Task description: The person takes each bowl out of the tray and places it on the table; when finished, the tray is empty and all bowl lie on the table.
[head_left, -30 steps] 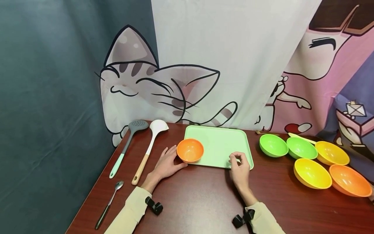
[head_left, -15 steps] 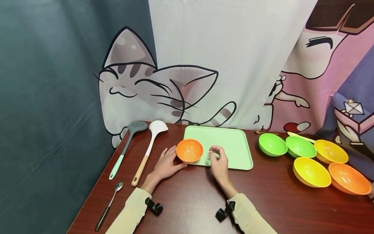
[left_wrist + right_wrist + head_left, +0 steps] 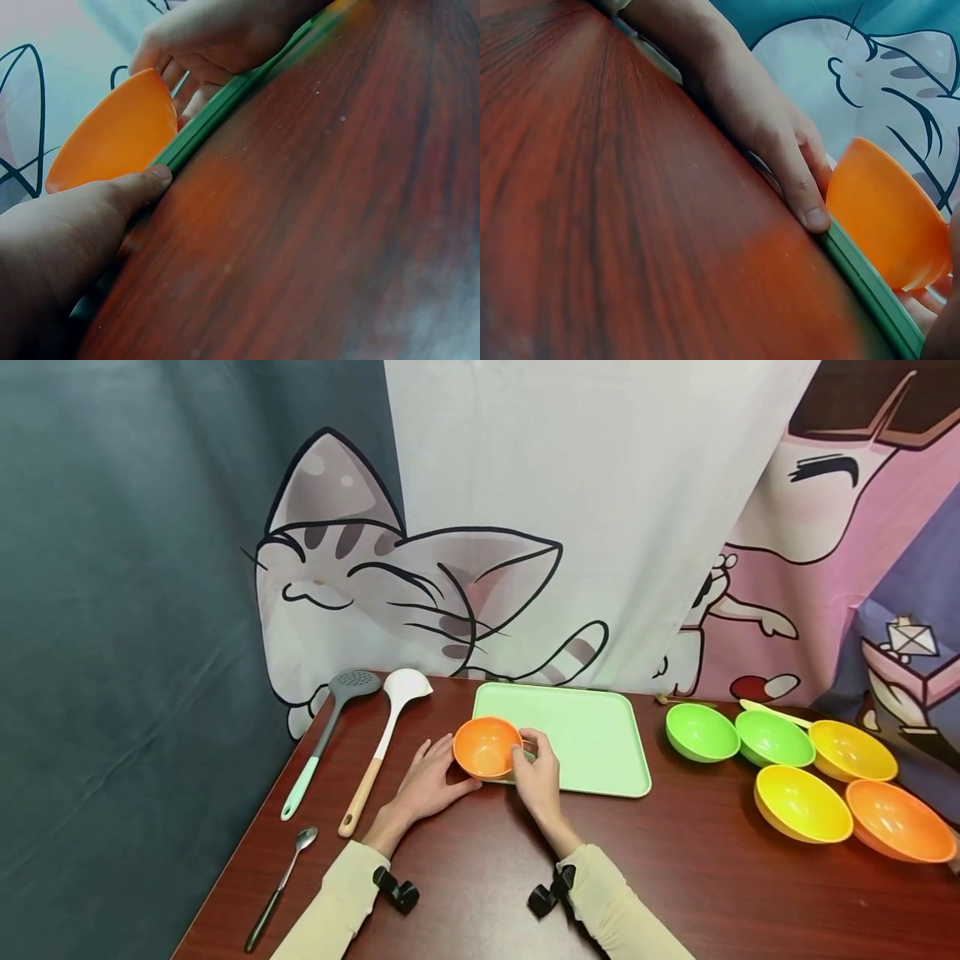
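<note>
A small orange bowl sits on the left end of a light green tray. My left hand lies at the tray's front-left corner, its thumb against the front edge and its fingers stretched along the left side, beside the bowl. In the right wrist view that left thumb touches the tray's rim. My right hand is at the bowl's right side, thumb in front and fingers curved behind, gripping it. In the left wrist view the right hand's fingers reach behind the bowl and are partly hidden.
At the left lie a grey slotted turner, a white ladle and a small spoon. Green bowls, yellow bowls and a larger orange bowl stand at the right. A patterned curtain hangs behind.
My right hand has moved left across the front of the tray to the orange bowl's right side. The left hand and the bowl stay in place.
</note>
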`<move>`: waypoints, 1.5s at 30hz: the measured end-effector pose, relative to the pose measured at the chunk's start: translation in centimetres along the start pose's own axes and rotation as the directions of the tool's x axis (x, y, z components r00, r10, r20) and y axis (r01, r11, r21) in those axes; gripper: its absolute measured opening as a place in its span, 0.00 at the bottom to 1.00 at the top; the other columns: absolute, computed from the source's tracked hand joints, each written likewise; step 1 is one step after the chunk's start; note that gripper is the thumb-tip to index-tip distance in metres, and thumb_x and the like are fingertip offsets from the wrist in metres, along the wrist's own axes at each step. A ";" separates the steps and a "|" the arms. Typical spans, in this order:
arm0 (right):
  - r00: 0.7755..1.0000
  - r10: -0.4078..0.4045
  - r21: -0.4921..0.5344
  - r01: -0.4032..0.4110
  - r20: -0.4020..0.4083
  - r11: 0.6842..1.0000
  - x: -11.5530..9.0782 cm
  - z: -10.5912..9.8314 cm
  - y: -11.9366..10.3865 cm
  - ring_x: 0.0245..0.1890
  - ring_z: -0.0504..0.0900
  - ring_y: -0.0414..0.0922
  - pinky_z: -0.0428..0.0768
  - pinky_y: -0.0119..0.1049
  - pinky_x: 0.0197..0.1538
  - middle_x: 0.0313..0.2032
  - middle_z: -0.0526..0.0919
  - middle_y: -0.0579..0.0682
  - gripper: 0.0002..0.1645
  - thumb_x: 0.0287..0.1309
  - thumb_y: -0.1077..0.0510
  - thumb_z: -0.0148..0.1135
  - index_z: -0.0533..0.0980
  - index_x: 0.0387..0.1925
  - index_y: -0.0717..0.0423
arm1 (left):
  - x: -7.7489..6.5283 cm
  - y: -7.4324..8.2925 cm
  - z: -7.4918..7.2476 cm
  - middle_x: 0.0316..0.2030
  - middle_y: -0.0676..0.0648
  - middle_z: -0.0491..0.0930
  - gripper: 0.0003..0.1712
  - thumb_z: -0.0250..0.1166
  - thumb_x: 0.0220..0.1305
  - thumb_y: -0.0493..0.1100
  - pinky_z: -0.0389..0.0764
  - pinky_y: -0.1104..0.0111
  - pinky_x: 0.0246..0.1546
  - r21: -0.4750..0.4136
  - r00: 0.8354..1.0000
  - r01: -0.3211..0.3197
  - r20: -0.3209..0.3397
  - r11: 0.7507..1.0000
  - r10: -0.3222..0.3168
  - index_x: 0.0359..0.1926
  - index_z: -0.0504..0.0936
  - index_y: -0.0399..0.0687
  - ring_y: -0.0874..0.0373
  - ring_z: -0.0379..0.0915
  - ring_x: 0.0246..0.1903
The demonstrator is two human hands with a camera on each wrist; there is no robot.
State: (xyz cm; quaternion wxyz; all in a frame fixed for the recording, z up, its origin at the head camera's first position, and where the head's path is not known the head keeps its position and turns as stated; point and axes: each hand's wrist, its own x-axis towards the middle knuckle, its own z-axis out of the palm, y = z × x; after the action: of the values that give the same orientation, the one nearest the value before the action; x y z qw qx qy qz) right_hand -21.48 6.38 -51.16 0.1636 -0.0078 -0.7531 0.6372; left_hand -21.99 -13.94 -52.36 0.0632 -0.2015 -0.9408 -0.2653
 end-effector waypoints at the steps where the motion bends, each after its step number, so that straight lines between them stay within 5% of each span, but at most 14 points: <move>1: 1.000 0.001 0.012 -0.001 -0.002 1.000 0.0 0.0 0.0 0.52 0.83 0.54 0.83 0.42 0.47 0.50 0.84 0.59 0.17 0.63 0.62 0.60 0.77 0.53 0.58 | 0.0 0.0 0.0 0.72 0.48 0.68 0.47 0.65 0.60 0.68 0.49 0.43 0.75 0.003 1.000 0.005 0.003 1.000 -0.005 0.73 0.66 0.51 0.48 0.55 0.75; 8: 0.999 0.005 0.099 -0.001 -0.039 0.995 -0.1 -0.1 0.1 0.40 0.84 0.50 0.80 0.25 0.32 0.45 0.84 0.62 0.16 0.62 0.69 0.55 0.79 0.50 0.61 | 0.0 -0.2 -0.1 0.72 0.51 0.67 0.47 0.61 0.59 0.74 0.47 0.43 0.76 0.011 1.000 0.004 0.026 1.000 -0.004 0.73 0.67 0.57 0.49 0.53 0.76; 19: 0.997 -0.060 0.162 0.066 -0.044 0.985 -1.9 -2.9 -3.6 0.41 0.81 0.48 0.82 0.26 0.37 0.42 0.82 0.68 0.15 0.58 0.75 0.53 0.77 0.46 0.74 | 0.1 -0.2 -0.1 0.74 0.50 0.63 0.48 0.59 0.59 0.76 0.46 0.46 0.77 0.028 0.997 0.029 0.064 0.999 -0.031 0.71 0.69 0.54 0.51 0.51 0.77; 32: 0.987 -0.044 0.111 0.061 -0.154 0.992 -2.3 -9.7 -2.6 0.35 0.78 0.37 0.79 0.22 0.31 0.37 0.79 0.62 0.12 0.56 0.78 0.52 0.77 0.42 0.78 | 0.0 0.1 -0.1 0.74 0.49 0.64 0.44 0.61 0.62 0.70 0.46 0.48 0.77 0.044 0.998 0.023 0.052 0.999 -0.026 0.71 0.69 0.50 0.51 0.51 0.77; 45: 0.941 -0.063 -0.035 0.055 -0.333 0.998 -2.8 -16.8 -2.1 0.37 0.75 0.36 0.74 0.16 0.37 0.35 0.78 0.44 0.13 0.59 0.75 0.49 0.77 0.42 0.77 | -0.1 0.1 -0.1 0.74 0.49 0.63 0.45 0.61 0.62 0.70 0.45 0.48 0.77 0.040 0.997 0.034 0.063 0.999 -0.037 0.72 0.68 0.50 0.51 0.50 0.77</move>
State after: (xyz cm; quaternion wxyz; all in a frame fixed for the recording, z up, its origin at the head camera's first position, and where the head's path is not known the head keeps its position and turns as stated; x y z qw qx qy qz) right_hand -14.14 21.43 -47.56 0.3077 -0.0952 -0.7224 0.6119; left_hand -21.87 -13.95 -52.21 0.0325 -0.1918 -0.9507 -0.2416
